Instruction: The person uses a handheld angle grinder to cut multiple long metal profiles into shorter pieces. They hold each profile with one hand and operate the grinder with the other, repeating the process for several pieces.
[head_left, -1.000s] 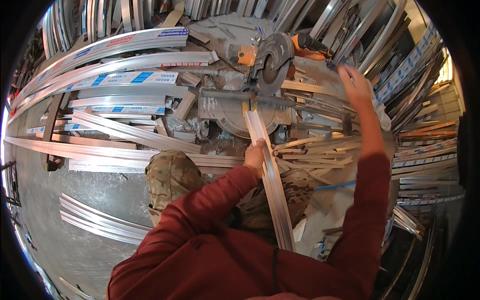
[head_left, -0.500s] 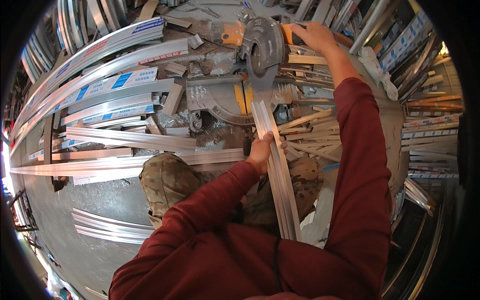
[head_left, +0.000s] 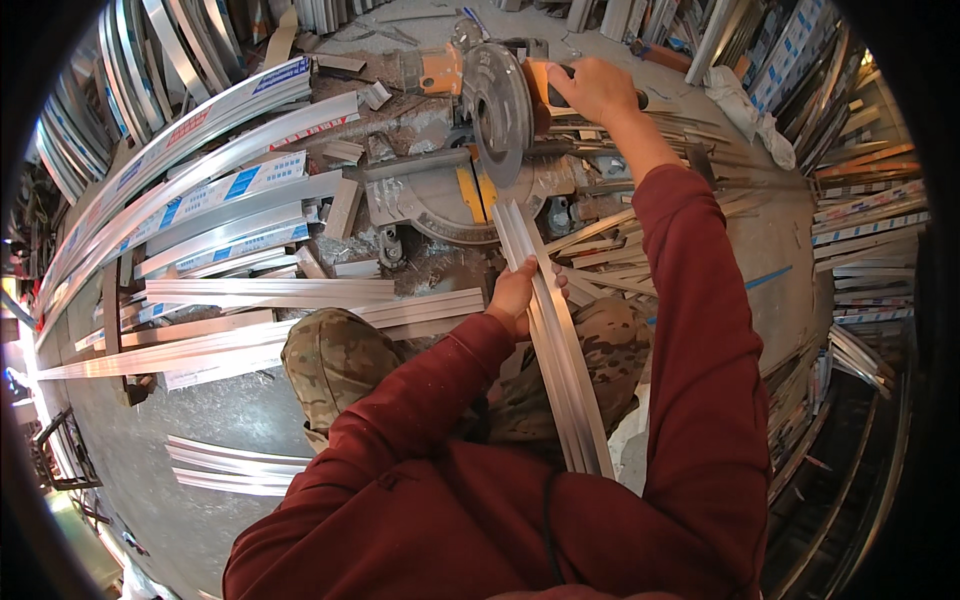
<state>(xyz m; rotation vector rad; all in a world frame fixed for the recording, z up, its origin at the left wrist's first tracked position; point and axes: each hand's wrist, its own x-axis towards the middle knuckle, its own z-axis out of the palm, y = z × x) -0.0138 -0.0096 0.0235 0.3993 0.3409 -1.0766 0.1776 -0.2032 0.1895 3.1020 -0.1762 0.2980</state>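
Note:
My left hand [head_left: 514, 298] is closed around a silver aluminium profile [head_left: 558, 356], its fingers wrapping under to the far side. The profile runs from my lap up toward the saw, its far end just short of the saw's round base [head_left: 440, 205]. Up at the top, my right hand [head_left: 598, 90] grips the orange and black handle of the mitre saw [head_left: 500, 105]. The saw head is raised, and its dark round blade hangs above the yellow slot plate [head_left: 476, 192].
Long aluminium profiles [head_left: 240, 185] with blue and white film lie stacked to the left. Thin strips [head_left: 615, 240] and offcuts spread right of the saw. More profiles [head_left: 867, 235] are piled at the far right. A short bundle [head_left: 235, 468] rests on the floor at lower left.
The view has shifted slightly. The profile stays in my left hand, its far end still by the saw base. My right hand stays on the handle, the saw head still raised.

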